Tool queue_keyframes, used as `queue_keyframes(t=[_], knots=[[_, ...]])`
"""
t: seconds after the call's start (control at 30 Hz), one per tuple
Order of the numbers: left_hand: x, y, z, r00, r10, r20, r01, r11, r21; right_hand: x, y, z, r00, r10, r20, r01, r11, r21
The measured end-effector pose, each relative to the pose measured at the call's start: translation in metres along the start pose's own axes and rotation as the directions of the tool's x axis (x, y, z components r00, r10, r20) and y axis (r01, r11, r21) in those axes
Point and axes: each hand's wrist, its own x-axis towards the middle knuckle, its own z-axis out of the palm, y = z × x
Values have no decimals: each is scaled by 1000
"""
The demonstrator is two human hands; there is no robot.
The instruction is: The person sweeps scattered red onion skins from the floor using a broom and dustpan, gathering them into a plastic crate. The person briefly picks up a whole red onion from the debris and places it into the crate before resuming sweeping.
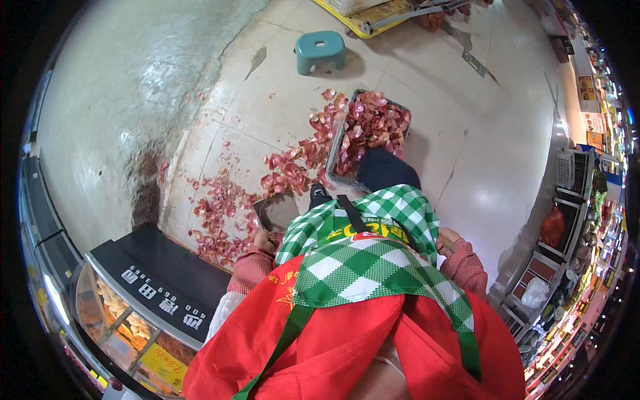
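My left hand [264, 242] hangs low at the left edge of my green-and-white checked apron [325, 267]. It is beside a dark-edged flat panel or pan [278, 211]; whether it grips this is hidden. At the apron's right edge is my right hand [448, 241], fingers curled, with its grip unclear. Ahead stands a plastic crate [336, 146] heaped with reddish-purple onion skins [372, 120]. My right leg in dark trousers [389, 167] reaches into the crate's near side, its foot out of sight. My left shoe [318, 191] is on the floor among loose skins [290, 172].
A teal plastic stool [320, 52] stands beyond the crate. Farther off is a yellow-edged platform cart [367, 30]. More skins [220, 205] litter the floor toward the left wall [145, 85]. A black-topped display case [160, 270] is at near left; crates and produce shelves [555, 225] line the right.
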Motion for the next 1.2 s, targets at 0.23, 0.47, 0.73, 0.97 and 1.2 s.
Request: queue_keyframes(t=[0.23,0.47,0.73,0.97,1.2], knots=[[-4,1,-5,1000,-18,13,18,999,29,14,0,-5,993,-108,-55,91,965,-244],[-4,-1,1,999,-40,29,38,997,64,27,-19,-12,982,185,48,-188,981,54],[0,8,0,983,102,153,-168,831,530,38,-28,-23,870,348,350,-461,827,322],[29,39,-36,717,217,662,-447,-586,676,47,-39,-19,908,356,223,-415,841,347],[39,30,-35,816,324,479,-552,190,812,61,-42,-28,842,227,490,-378,896,234]])
